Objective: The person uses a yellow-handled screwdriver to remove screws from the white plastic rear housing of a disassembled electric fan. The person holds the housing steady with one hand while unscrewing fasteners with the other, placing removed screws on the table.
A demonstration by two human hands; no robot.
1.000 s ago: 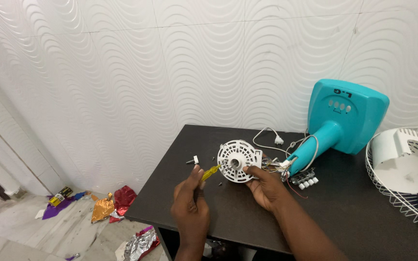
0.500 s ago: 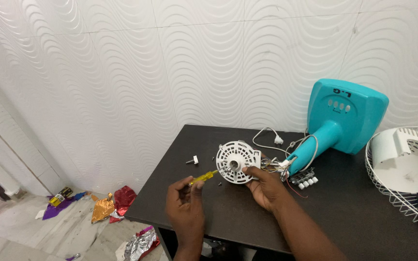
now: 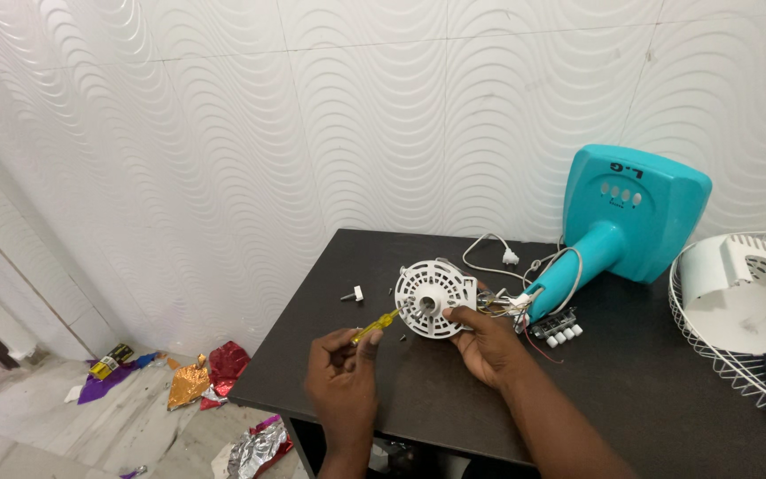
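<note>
We've got the L hand [image 3: 343,368] pinching a yellow-handled screwdriver [image 3: 376,325], tip angled up-right at the white motor housing [image 3: 434,297], prob. touching its face, hard to tell. R hand [image 3: 487,341] grips the housing's lower right edge, holding it upright on the dark table [image 3: 649,390], w/ the teal fan base [image 3: 627,217] just behind.

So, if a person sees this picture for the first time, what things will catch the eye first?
Probably the turquoise fan base lying tipped at the back right of the dark table, with wires running from its neck. Next, at the middle, the right hand steadies a round white motor housing while the left hand points a yellow-handled screwdriver at it. A white wire fan guard lies at the right edge.
</note>
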